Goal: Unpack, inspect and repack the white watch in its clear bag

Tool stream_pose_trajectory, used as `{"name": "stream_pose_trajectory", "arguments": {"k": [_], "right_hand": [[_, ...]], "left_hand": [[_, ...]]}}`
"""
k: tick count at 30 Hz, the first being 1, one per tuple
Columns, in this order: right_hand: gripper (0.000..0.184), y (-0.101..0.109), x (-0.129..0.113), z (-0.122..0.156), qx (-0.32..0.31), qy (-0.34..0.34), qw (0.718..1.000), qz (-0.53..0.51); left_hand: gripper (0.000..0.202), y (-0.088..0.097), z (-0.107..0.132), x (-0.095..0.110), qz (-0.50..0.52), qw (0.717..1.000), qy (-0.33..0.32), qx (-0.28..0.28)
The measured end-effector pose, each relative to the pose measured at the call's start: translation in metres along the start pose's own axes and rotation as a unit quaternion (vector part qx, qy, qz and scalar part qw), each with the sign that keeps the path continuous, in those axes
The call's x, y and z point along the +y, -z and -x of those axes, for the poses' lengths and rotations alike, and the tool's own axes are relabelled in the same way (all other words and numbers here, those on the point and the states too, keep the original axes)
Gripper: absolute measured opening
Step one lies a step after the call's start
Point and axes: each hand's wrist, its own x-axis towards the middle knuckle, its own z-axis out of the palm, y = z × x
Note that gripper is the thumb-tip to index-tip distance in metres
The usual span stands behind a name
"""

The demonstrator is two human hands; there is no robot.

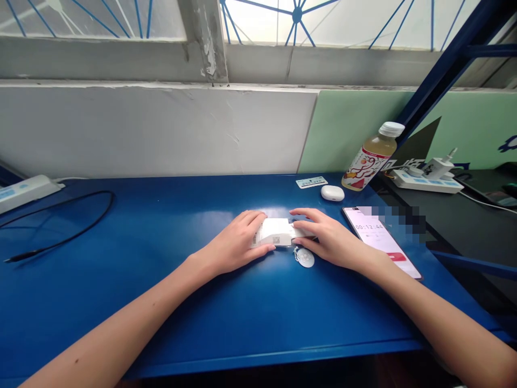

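Blue tabletop (161,302) all the way across, and both hands are down at its middle on a small white box (277,233) with a printed code label on its near face. The left hand (234,245) grips the box's left end, fingers together over the top and thumb pressed along the near edge. The right hand (331,240) takes the right end the same way, fingers close together across the top and thumb tucked low at the near side. The box lies flat on the table between them.

A round white tag (306,257) on a short bead chain lies just in front of the box, by the right thumb. A phone (382,240) lies face up just right of that hand, its screen showing a timer. Farther back sit a white earbud case (332,192), a small card (311,182) and a leaning drink bottle (369,159). A black cable (68,226) loops at far left.
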Motion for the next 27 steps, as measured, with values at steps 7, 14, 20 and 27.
{"name": "stream_pose_trajectory", "arguments": {"k": [7, 14, 20, 27], "right_hand": [[0.029, 0.032, 0.021, 0.006, 0.011, -0.054, 0.998, 0.032], [0.033, 0.051, 0.031, 0.009, 0.117, -0.106, 0.986, 0.063], [0.032, 0.049, 0.033, 0.007, 0.203, -0.130, 0.966, 0.088], [0.027, 0.031, 0.002, -0.002, 0.192, -0.035, 0.979, 0.055]], "left_hand": [[0.044, 0.011, -0.001, -0.005, -0.010, 0.999, 0.041, -0.003], [0.059, 0.005, 0.001, -0.009, -0.041, 0.998, 0.041, -0.024], [0.080, 0.001, 0.003, -0.010, -0.028, 0.996, 0.069, -0.052], [0.080, 0.009, 0.001, 0.001, -0.014, 0.989, 0.027, 0.142]]}}
